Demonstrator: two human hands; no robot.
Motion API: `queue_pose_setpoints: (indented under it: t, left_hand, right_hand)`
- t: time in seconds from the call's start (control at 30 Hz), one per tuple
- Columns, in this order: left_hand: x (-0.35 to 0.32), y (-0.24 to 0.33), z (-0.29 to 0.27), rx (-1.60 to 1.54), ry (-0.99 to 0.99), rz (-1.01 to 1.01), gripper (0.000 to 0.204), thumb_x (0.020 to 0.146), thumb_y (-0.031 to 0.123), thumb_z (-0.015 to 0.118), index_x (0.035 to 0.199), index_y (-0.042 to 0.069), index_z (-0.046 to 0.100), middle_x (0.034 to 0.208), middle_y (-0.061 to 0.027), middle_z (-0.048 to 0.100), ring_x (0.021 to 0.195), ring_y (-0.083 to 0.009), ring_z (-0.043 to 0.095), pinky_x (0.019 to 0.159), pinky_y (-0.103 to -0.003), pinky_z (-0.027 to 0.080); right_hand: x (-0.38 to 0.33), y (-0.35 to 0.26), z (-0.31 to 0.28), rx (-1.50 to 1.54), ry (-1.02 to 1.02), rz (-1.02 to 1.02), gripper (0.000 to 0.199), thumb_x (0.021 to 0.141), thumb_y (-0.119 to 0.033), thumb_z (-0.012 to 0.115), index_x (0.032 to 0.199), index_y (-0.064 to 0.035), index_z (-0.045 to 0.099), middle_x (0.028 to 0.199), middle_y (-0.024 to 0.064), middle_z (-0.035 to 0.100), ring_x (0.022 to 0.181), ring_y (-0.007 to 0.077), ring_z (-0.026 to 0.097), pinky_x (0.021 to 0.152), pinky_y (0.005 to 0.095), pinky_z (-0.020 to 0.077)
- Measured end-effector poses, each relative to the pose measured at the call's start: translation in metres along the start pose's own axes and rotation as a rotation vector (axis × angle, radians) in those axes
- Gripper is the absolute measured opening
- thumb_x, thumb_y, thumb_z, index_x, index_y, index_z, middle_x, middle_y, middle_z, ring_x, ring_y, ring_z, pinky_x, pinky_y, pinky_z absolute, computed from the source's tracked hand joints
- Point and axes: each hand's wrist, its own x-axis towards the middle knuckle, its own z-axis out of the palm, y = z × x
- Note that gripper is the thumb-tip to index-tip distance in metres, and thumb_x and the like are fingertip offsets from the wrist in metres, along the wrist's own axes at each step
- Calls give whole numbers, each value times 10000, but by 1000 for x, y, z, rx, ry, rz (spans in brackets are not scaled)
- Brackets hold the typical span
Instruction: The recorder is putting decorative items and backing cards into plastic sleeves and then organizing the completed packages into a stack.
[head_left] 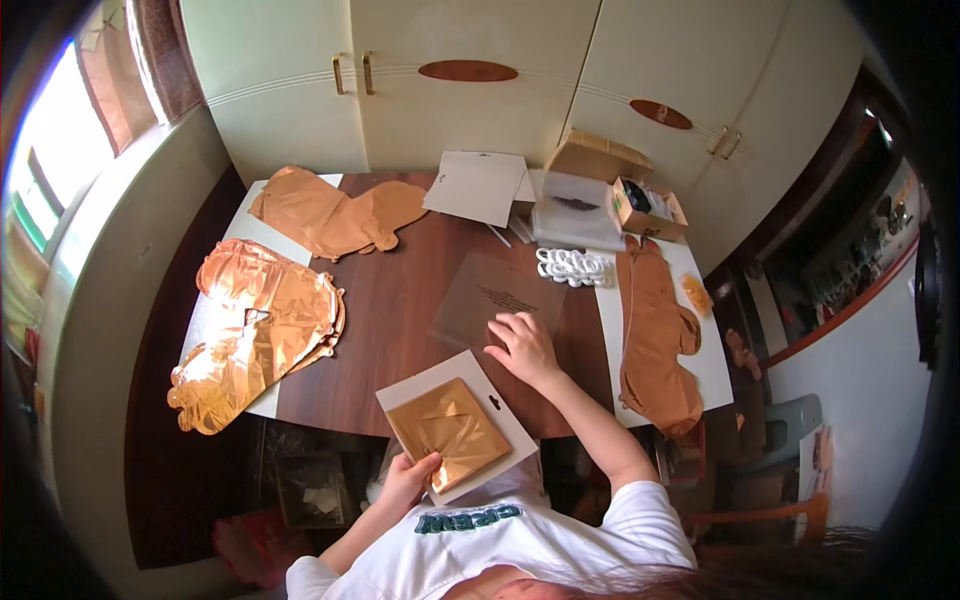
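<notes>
My left hand [407, 480] grips the lower edge of a white backing card [512, 428], thumb on top. On that card lies a folded gold foil balloon [440, 418]; a hanging slot is cut near the card's right edge. My right hand [527, 352] is over the near right part of a clear plastic bag [468, 290] with small dark print. Its thumb and fingers are apart with nothing between them; whether the fingertips touch the bag I cannot tell. The bag rests flat on the brown wooden table [385, 310].
Flat foil balloons lie in a shiny pile [250, 330] at left, a matte pile [335, 215] at far left and another pile [655, 340] at right. White cards [475, 190], plastic sleeves [575, 220], an open carton [660, 215], white rings [573, 267] and a yellowish packet [696, 295] stand behind.
</notes>
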Motion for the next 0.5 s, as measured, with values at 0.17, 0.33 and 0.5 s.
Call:
queue_pose_setpoints:
  t: [0.17,0.33,0.5]
  left_hand:
    - [-1,1,2,-25,18,13,173,858,73,547,992,-36,561,917,-97,622,786,-155,602,705,-268,486]
    - [-3,0,1,-28,8,21,173,859,70,544,992,-40,559,919,-101,622,787,-158,604,699,-271,489]
    - [-6,4,4,-13,12,-11,184,860,77,544,1000,-42,554,935,-109,620,796,-167,608,712,-278,495]
  right_hand:
    - [-12,1,7,5,-87,-22,230,715,-225,673,904,-94,665,924,-12,609,863,192,544,761,332,462]
    - [-11,2,6,266,-121,145,132,710,-182,679,799,-85,682,820,33,618,799,198,568,717,309,474]
    - [-3,7,0,508,-239,350,119,707,-173,675,724,-56,664,727,79,616,689,225,597,639,316,483]
